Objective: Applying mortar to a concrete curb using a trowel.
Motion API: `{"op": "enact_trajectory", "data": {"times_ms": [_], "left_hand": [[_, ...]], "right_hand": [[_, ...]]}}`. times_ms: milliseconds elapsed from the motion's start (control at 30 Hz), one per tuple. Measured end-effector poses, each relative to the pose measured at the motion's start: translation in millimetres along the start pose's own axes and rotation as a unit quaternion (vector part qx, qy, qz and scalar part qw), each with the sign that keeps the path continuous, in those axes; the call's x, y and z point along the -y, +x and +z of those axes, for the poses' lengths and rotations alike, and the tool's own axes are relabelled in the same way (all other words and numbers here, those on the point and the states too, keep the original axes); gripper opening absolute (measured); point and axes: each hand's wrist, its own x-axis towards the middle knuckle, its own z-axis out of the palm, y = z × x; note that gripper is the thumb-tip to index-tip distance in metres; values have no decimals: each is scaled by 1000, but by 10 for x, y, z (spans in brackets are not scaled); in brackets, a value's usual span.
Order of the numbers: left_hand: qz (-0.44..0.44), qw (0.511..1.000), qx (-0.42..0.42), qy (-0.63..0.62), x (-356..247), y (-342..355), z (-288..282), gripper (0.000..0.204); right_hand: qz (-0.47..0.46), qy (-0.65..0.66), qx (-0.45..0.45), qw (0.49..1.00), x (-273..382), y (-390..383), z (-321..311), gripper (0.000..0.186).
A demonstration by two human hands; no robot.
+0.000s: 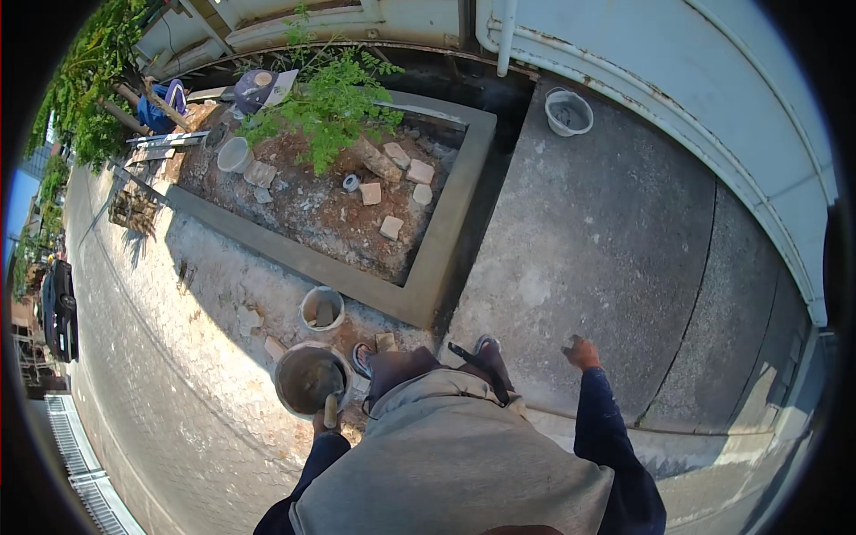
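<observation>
My left hand (320, 426) is at the near rim of a large bucket (287, 399) with grey wet mortar inside, and its fingers look closed on that rim, though partly hidden. Across the rim beside this hand lies the pale wooden handle of a trowel (331, 411); its blade is hard to make out against the mortar. My right hand (583, 353) is out over the concrete slab (571, 294), holding nothing, with the fingers loosely apart. Just beyond the large bucket stands a smaller white bucket (322, 308) with a flat piece inside it.
A low plastered wall (437, 259) borders a soil bed with broken bricks (390, 227) and a leafy plant (334, 111). A dark gap runs along its right side. Another white bucket (568, 113) stands on the far slab. Someone in a cap (256, 89) crouches at the far left.
</observation>
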Motion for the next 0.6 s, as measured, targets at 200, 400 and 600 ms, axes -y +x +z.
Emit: {"op": "enact_trajectory", "data": {"times_ms": [200,400,600], "left_hand": [[147,986,59,49,-1310,162,409,34],[305,948,83,44,-3195,385,883,31],[-265,794,104,-537,-3834,1190,1487,38]], "right_hand": [[102,115,-21,988,-1239,188,249,44],[-75,217,31,973,41,776,-191,40],[-321,322,89,886,1504,1366,-1020,42]]}}
